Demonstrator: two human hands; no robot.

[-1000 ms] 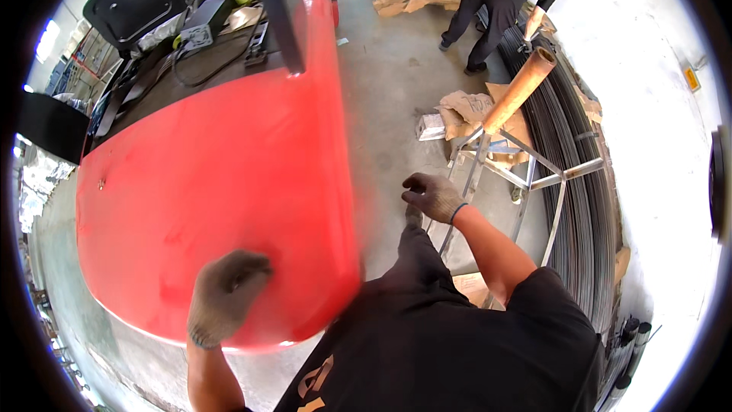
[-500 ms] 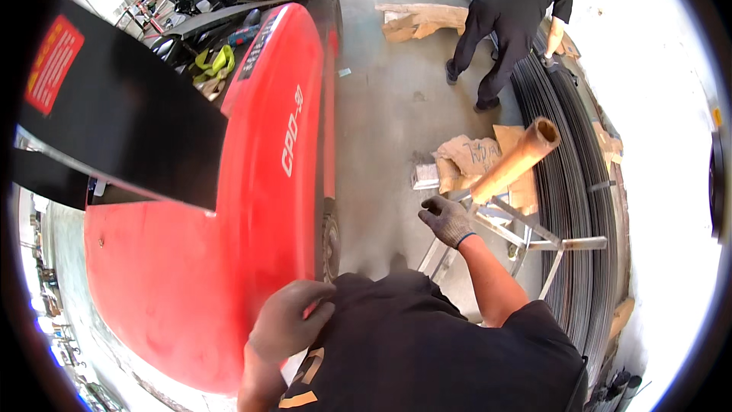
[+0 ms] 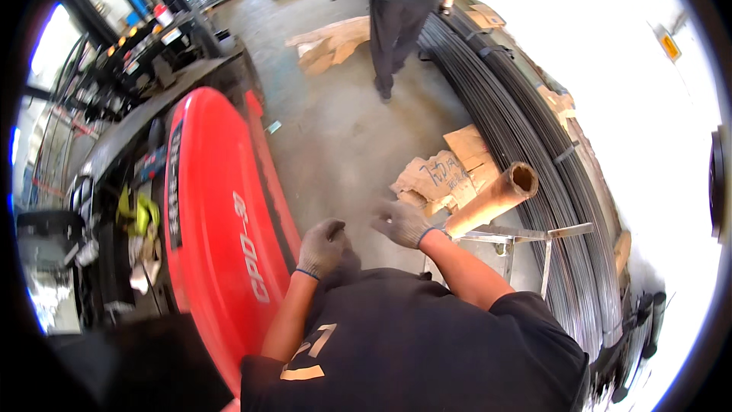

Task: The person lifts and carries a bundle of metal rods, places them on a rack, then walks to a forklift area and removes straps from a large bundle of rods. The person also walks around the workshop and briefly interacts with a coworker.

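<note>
My left hand [image 3: 323,249] wears a grey knit glove and hangs in front of my body, beside the red vehicle [image 3: 221,206]. Its fingers are curled together, and nothing shows in them. My right hand [image 3: 404,224], gloved the same way, hovers just left of a brown cardboard tube [image 3: 488,202]. Motion smears its fingers, so their pose is unclear; no held object shows. The tube slants up above a metal frame stand [image 3: 526,232], its hollow end facing up to the right. I cannot tell whether the right wrist touches the tube.
Long dark rods [image 3: 511,122] lie bundled along the white wall on the right. Torn cardboard [image 3: 438,179] lies on the floor beyond my right hand, and more cardboard [image 3: 328,44] farther off. A co-worker [image 3: 402,15] in dark clothes stands at the far end of the rods.
My view has swung, and the red vehicle sits lower and farther left. Both hands have come closer together in front of me. The co-worker, earlier bent over the rods, now stands more upright.
</note>
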